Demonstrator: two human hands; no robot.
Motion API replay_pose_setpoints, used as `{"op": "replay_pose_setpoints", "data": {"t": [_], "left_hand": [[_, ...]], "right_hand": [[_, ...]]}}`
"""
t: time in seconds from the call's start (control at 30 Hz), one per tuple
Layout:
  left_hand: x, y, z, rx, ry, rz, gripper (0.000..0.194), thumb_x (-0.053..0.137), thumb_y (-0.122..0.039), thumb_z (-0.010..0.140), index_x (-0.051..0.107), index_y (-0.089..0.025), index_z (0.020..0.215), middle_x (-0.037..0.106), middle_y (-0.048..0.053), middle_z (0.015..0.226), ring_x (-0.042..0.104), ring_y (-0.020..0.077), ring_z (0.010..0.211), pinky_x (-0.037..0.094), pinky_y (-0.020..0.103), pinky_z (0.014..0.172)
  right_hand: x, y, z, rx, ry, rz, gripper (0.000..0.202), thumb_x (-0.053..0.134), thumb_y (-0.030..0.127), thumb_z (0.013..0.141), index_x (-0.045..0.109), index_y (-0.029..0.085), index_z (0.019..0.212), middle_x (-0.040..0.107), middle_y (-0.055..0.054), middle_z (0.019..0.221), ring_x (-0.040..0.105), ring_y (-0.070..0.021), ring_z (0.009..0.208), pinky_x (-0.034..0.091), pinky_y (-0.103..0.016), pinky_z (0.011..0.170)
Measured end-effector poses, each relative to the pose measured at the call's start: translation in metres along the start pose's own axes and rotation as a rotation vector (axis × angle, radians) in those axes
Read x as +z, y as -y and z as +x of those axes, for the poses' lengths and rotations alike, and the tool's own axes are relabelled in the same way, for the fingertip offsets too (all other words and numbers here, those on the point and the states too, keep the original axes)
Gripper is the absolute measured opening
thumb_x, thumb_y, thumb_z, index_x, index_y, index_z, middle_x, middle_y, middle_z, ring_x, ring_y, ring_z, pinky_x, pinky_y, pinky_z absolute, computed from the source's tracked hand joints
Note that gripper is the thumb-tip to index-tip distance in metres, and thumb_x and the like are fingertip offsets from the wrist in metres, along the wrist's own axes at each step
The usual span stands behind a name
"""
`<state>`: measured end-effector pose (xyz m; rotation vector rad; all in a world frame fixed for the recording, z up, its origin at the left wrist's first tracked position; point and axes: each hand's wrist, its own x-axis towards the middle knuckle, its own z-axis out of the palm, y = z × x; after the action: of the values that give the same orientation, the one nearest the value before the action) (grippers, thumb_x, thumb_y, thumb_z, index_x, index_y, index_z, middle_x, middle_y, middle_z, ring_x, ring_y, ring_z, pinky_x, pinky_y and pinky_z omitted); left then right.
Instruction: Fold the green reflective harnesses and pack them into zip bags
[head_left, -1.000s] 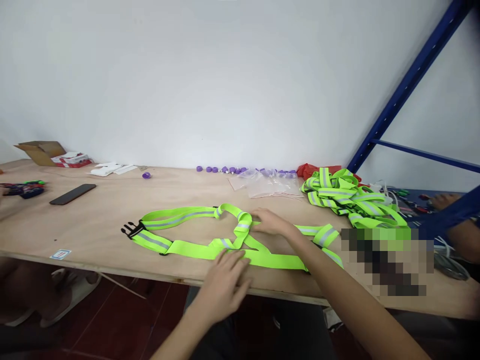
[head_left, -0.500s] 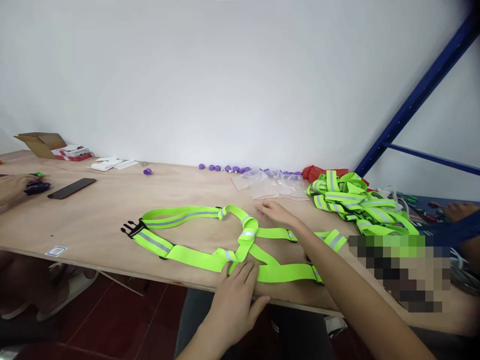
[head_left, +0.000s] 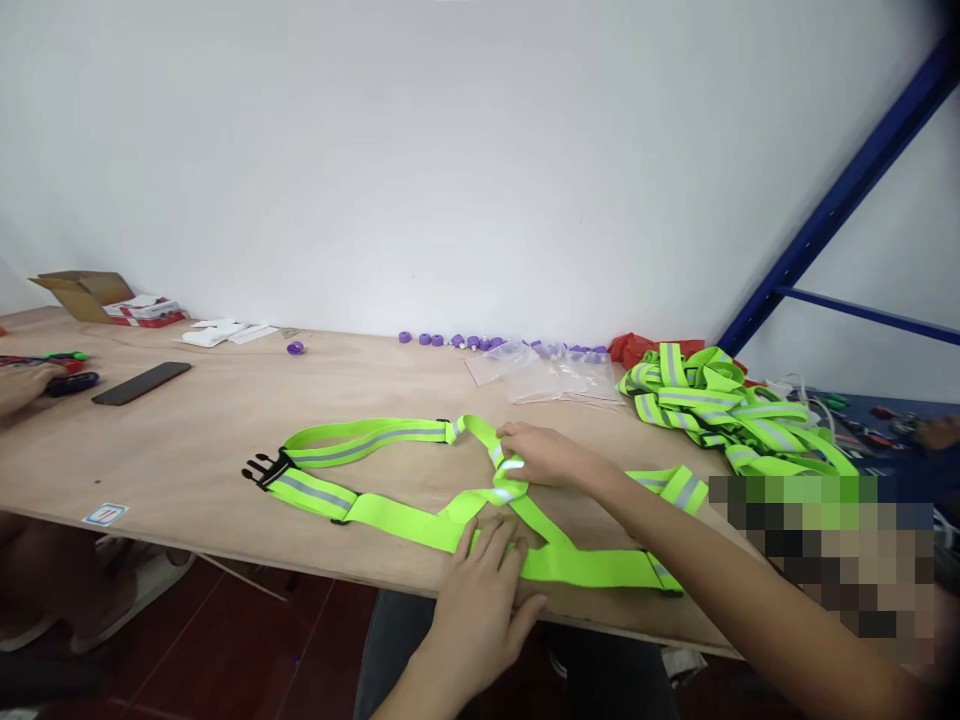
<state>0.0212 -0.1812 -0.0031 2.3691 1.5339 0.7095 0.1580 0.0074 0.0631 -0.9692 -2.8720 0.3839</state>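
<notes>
A neon-green reflective vest (head_left: 405,523) of elastic straps with silver-grey stripes lies spread on the wooden table. Its black side-release buckle prongs (head_left: 264,470) point left. My left hand (head_left: 487,590) rests with fingers stretched flat over the lower strap near the table's front edge, its thumb out to the side. At the upper middle, my right hand (head_left: 538,455) has its fingers curled on the twisted strap below the upper loop; the fingertips are partly hidden. My right forearm crosses over the vest's right-hand straps and covers part of them.
A heap of similar green straps (head_left: 705,400) lies at the right, beside red plastic (head_left: 634,348). Clear plastic bags (head_left: 559,375) and purple rings (head_left: 472,343) line the wall. Left are a dark phone (head_left: 142,384), an open carton (head_left: 82,295) and another person's hand (head_left: 26,385).
My right hand has come down and slightly left onto the vest's middle strap, and the straps there have shifted. My left hand stays on the lower strap. The view has moved slightly.
</notes>
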Motion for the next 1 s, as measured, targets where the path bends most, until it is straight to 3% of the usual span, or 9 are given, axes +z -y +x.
{"op": "replay_pose_setpoints", "data": {"t": [0.1,0.23,0.37,0.53,0.67,0.73,0.8,0.9,1.0], "left_hand": [[0.001,-0.001,0.0,0.002,0.002,0.043,0.042,0.055,-0.042,0.095,0.056,-0.018,0.13,0.045,0.012,0.153,0.037,0.0309,0.144,0.033,0.053,0.118],[-0.002,-0.006,0.001,-0.09,0.04,0.13,0.026,0.059,-0.039,0.091,0.065,-0.019,0.107,0.028,0.012,0.162,0.016,0.0449,0.149,0.021,0.072,0.114],[-0.003,-0.008,0.004,-0.188,0.093,0.08,0.036,0.063,-0.047,0.087,0.063,-0.024,0.115,0.026,0.011,0.163,0.012,0.0507,0.148,0.016,0.077,0.11],[-0.016,-0.007,0.005,-0.217,0.146,0.011,0.039,0.057,-0.046,0.091,0.058,-0.029,0.127,0.033,0.011,0.159,0.017,0.048,0.148,0.016,0.074,0.112],[-0.035,-0.005,0.015,-0.272,0.067,-0.011,0.029,0.039,-0.029,0.1,0.06,-0.025,0.119,0.059,0.011,0.13,0.052,0.034,0.126,0.041,0.058,0.103],[-0.038,-0.002,0.026,-0.239,-0.028,0.049,0.027,0.041,-0.024,0.098,0.059,-0.023,0.118,0.062,0.012,0.12,0.059,0.0296,0.111,0.049,0.049,0.094],[-0.037,0.003,0.04,-0.11,-0.077,0.164,0.029,0.05,-0.021,0.094,0.057,-0.023,0.122,0.059,0.013,0.127,0.057,0.0312,0.113,0.049,0.048,0.093],[-0.033,0.016,0.062,0.061,0.023,0.284,0.026,0.059,-0.016,0.088,0.062,-0.021,0.113,0.061,0.015,0.125,0.057,0.0335,0.115,0.047,0.049,0.094],[-0.036,0.038,0.078,-0.032,0.063,0.109,0.016,0.053,-0.013,0.089,0.064,-0.019,0.099,0.068,0.012,0.099,0.064,0.0286,0.099,0.05,0.041,0.088]], "right_hand": [[0.001,-0.012,0.009,0.052,-0.09,0.057,0.013,0.064,0.027,0.085,0.07,0.018,0.091,0.072,-0.008,0.099,0.065,-0.0214,0.09,0.045,-0.027,0.078],[-0.004,-0.031,0.025,0.204,-0.231,0.09,0.019,0.049,0.021,0.092,0.067,0.017,0.088,0.073,-0.009,0.097,0.065,-0.0195,0.087,0.044,-0.026,0.075],[-0.013,-0.036,0.023,0.315,-0.338,0.117,0.018,0.049,0.024,0.093,0.066,0.017,0.09,0.074,-0.007,0.093,0.065,-0.0191,0.083,0.043,-0.026,0.069],[0.002,-0.007,-0.04,0.277,-0.384,0.117,0.023,0.049,0.035,0.095,0.067,0.021,0.089,0.073,-0.004,0.087,0.066,-0.0188,0.078,0.046,-0.028,0.069],[0.04,0.017,-0.109,0.157,-0.361,0.054,0.031,0.048,0.035,0.097,0.066,0.024,0.119,0.068,-0.01,0.122,0.065,-0.0239,0.109,0.051,-0.038,0.091],[0.056,0.025,-0.133,0.096,-0.303,0.002,0.036,0.047,0.032,0.099,0.062,0.028,0.131,0.062,-0.011,0.136,0.059,-0.0257,0.123,0.048,-0.043,0.1],[0.066,0.031,-0.145,0.066,-0.234,-0.043,0.038,0.046,0.028,0.099,0.061,0.03,0.134,0.06,-0.01,0.14,0.055,-0.0269,0.13,0.046,-0.046,0.104],[0.07,0.036,-0.151,0.079,-0.189,-0.083,0.039,0.046,0.027,0.099,0.061,0.03,0.135,0.059,-0.009,0.141,0.052,-0.0279,0.133,0.044,-0.049,0.106],[0.071,0.037,-0.153,0.107,-0.213,-0.104,0.039,0.049,0.029,0.099,0.062,0.027,0.135,0.06,-0.01,0.14,0.052,-0.0289,0.133,0.045,-0.05,0.106]]}}
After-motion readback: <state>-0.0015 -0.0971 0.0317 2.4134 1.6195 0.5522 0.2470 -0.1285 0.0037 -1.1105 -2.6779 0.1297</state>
